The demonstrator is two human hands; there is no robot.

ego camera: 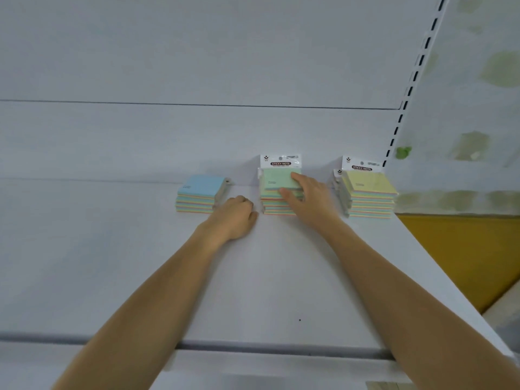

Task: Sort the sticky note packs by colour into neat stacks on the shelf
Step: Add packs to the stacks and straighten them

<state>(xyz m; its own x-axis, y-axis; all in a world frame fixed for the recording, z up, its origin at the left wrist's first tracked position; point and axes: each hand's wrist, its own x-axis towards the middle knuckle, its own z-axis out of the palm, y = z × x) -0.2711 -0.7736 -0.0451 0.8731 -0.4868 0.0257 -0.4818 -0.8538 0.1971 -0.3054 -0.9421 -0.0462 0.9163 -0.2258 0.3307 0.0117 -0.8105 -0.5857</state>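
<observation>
Three stacks of sticky note packs stand near the back of the white shelf [140, 263]. The blue stack [198, 194] is on the left, the green stack [277, 187] in the middle, the yellow stack [370, 192] on the right. My right hand [306, 197] rests on the green stack, fingers over the top green pack and thumb against its front edge. My left hand [236, 218] lies on the shelf between the blue and green stacks, fingers curled in, holding nothing.
The shelf's white back panel [197, 130] rises right behind the stacks. A slotted upright [413, 80] runs along the right end. The shelf's right edge drops off to a yellow-brown floor [464, 254]. The front lip [253, 347] is near me.
</observation>
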